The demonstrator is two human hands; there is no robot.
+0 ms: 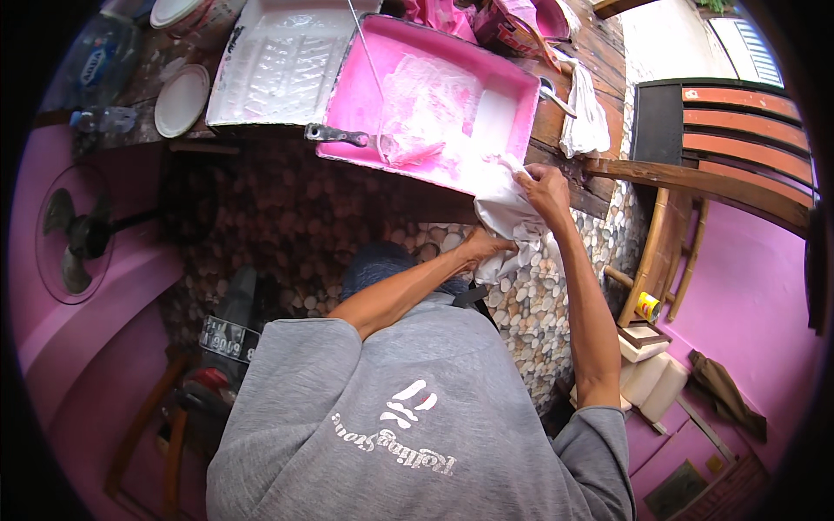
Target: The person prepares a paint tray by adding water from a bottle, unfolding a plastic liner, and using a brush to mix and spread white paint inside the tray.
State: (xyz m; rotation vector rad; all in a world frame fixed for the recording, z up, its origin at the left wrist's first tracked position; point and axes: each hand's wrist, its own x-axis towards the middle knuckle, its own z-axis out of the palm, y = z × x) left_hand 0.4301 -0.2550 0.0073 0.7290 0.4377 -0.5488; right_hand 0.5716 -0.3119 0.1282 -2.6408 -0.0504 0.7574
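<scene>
A white cloth hangs bunched at the lower right corner of the pink paint tray. With bent fingers my right hand grips its upper part, close by the tray's edge. Lower down, my left hand is closed on the same cloth; folds hide some of its fingertips. Smears of white and pink paint coat the tray's inside. A paint roller lies in it, and the roller's dark handle sticks out past the left side.
Left of the pink tray stands a white-coated paint tray, with a round white lid beside it. A second white cloth drapes over the wooden table. A slatted bench stands at right, a fan at left.
</scene>
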